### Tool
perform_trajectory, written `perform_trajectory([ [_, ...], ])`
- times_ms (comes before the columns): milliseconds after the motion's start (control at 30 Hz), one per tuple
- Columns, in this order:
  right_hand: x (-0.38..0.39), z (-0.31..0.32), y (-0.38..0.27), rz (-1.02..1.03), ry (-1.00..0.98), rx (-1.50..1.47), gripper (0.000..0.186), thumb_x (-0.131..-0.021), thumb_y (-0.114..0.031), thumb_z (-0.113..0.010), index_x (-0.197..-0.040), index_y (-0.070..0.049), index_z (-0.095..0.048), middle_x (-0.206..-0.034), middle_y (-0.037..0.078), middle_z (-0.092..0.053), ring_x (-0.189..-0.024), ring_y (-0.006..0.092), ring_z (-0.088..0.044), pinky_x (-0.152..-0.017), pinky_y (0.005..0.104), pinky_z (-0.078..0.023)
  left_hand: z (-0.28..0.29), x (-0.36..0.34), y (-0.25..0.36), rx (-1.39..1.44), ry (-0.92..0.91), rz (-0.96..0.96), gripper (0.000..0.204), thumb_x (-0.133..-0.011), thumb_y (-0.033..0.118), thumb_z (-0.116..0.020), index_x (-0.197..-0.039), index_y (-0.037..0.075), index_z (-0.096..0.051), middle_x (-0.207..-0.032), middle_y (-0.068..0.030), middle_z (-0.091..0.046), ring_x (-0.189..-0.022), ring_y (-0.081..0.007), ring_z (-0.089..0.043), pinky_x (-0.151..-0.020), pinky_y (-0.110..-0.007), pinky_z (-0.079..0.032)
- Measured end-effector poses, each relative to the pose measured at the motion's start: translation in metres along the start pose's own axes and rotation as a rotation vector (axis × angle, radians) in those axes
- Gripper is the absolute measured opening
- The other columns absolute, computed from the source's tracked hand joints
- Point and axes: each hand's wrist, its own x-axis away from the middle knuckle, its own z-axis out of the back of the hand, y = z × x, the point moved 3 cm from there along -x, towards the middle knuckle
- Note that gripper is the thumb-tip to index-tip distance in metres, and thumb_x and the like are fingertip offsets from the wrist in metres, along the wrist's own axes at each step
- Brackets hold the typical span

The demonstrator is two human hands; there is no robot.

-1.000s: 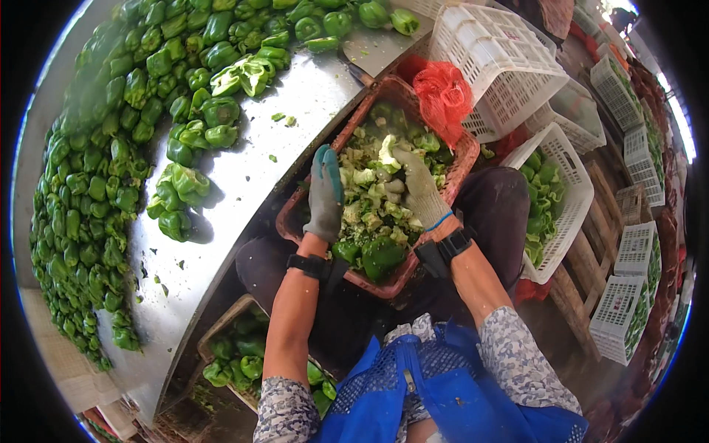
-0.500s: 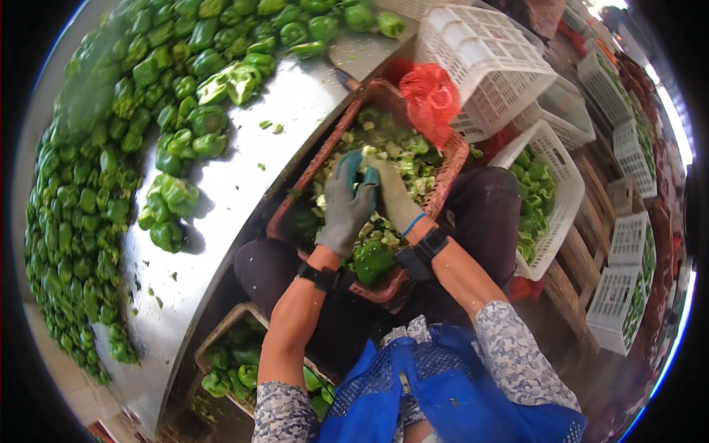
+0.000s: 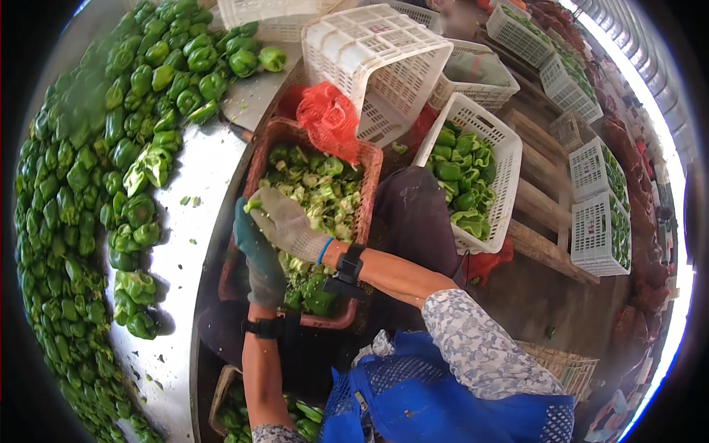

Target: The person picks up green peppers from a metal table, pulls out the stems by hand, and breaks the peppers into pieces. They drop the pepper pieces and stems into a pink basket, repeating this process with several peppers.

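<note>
My left hand (image 3: 260, 255), in a teal and grey glove, and my right hand (image 3: 289, 225), in a pale knitted glove, are pressed together over the left rim of a red plastic crate (image 3: 373, 188). Both look closed, and whatever lies between them is hidden. A small light-green bit (image 3: 253, 205) shows at my right fingertips. Below the hands, the crate holds pale pepper cores and scraps (image 3: 325, 199), with a whole green pepper (image 3: 319, 297) at its near end. A red net bag (image 3: 329, 122) hangs over the far rim.
To the left, a metal table (image 3: 196, 162) carries a large heap of green peppers (image 3: 66, 221). A knife-like handle (image 3: 241, 133) juts from its edge. On the right stand a white crate (image 3: 506, 173) of opened peppers, a tipped white crate (image 3: 377, 44) and wooden pallets (image 3: 543, 199).
My view has swung right, so the scene has shifted left. My joined hands have moved from over the crate's middle to its left rim, beside the table.
</note>
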Motion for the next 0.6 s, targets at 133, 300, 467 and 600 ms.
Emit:
perform_trajectory([
  [133, -0.039, 0.087, -0.002, -0.007, 0.039, -0.1, 0.016, -0.091, -0.009, -0.068, -0.105, -0.009, -0.062, -0.089, 0.008, -0.067, -0.076, 0.017, -0.065, -0.066, 0.0327, -0.053, 0.006, 0.003, -0.008, 0.638, -0.006, 0.327, 0.07, -0.106, 0.054, -0.035, -0.152, 0.001, -0.036, -0.153, -0.0181, -0.041, -0.14, -0.0326, -0.043, -0.115, -0.046, -0.037],
  [300, -0.053, 0.26, 0.077, -0.004, 0.201, 0.429, 0.021, -0.089, -0.015, -0.07, -0.109, -0.014, -0.063, -0.088, 0.01, -0.069, -0.073, 0.0276, -0.071, -0.064, 0.0382, -0.057, 0.006, -0.001, -0.021, 0.406, -0.172, 0.281, 0.079, -0.102, 0.061, -0.038, -0.152, 0.0, -0.035, -0.15, -0.0179, -0.045, -0.134, -0.0322, -0.05, -0.112, -0.045, -0.041],
  [467, -0.037, 0.339, 0.188, -0.406, 0.114, 1.095, 0.036, -0.09, -0.029, -0.066, -0.121, -0.012, -0.06, -0.115, 0.016, -0.063, -0.102, 0.0355, -0.065, -0.084, 0.0495, -0.054, -0.007, -0.005, -0.01, 0.309, -0.265, 0.293, 0.065, -0.107, 0.045, -0.039, -0.146, -0.006, -0.042, -0.142, -0.0195, -0.053, -0.131, -0.0304, -0.052, -0.111, -0.041, -0.042],
  [600, -0.049, 0.295, 0.281, -0.446, -0.017, 0.799, 0.019, -0.087, -0.022, -0.063, -0.095, -0.006, -0.07, -0.105, 0.019, -0.069, -0.095, 0.0389, -0.067, -0.086, 0.0489, -0.054, -0.017, 0.004, -0.041, 0.259, -0.267, 0.372, 0.058, -0.108, 0.043, -0.042, -0.142, -0.003, -0.05, -0.135, -0.0154, -0.058, -0.122, -0.0258, -0.058, -0.105, -0.039, -0.045],
])
